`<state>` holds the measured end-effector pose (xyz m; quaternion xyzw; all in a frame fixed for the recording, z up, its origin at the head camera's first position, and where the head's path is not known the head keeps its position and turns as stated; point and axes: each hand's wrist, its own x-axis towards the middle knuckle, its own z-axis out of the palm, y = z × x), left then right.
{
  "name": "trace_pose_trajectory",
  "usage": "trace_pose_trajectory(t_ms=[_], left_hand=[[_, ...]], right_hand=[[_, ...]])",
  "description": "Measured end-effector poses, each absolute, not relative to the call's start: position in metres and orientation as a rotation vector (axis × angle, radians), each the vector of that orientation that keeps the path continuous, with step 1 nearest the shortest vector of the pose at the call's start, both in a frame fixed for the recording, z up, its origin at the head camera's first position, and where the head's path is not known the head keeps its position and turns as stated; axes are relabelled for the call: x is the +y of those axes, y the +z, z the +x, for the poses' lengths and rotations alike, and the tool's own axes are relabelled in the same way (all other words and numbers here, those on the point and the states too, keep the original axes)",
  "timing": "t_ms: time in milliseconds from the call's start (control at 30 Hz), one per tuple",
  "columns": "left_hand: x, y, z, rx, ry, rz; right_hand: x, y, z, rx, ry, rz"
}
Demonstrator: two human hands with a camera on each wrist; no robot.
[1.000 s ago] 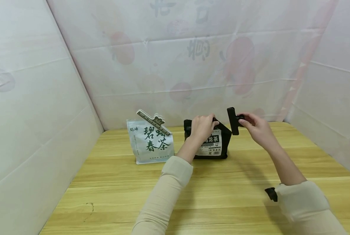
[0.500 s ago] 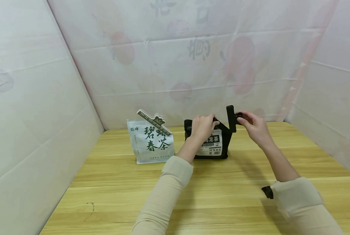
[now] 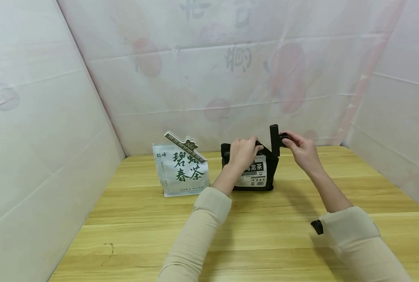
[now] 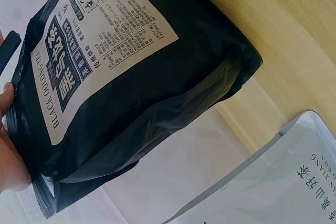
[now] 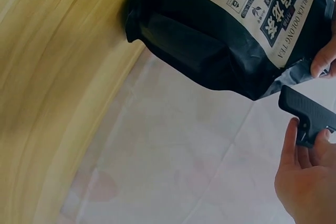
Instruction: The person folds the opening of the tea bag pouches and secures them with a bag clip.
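A black bag of oolong tea with a pale label stands upright at the back of the table. My left hand pinches its top edge; in the left wrist view the thumb lies on the bag's front. Just right of the bag's upper corner, my right hand holds a black bag clip by its handle, with the long bar nearly upright. In the right wrist view the clip sits right at the bag's top corner, and thumb and fingers squeeze its handle.
A pale green tea bag stands to the left, with a patterned bag clip slanting across its upper right corner. The wooden table ends at a printed fabric backdrop, with light side walls left and right.
My right hand has moved left and slightly up, bringing the black bag clip closer to the bag's top corner. My left hand stays on the bag's top edge.
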<state>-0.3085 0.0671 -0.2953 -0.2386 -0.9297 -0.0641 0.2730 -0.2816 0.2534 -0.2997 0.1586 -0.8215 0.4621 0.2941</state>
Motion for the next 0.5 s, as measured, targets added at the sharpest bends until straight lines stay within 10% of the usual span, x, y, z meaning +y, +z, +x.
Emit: trace_pose_trajectory(t_ms=[500], left_hand=[[0.0668,-0.2958,-0.3076,-2.468,-0.169,-0.643]], right_hand=[[0.2531,-0.3026,-0.2909,-2.069,1.208,0.364]])
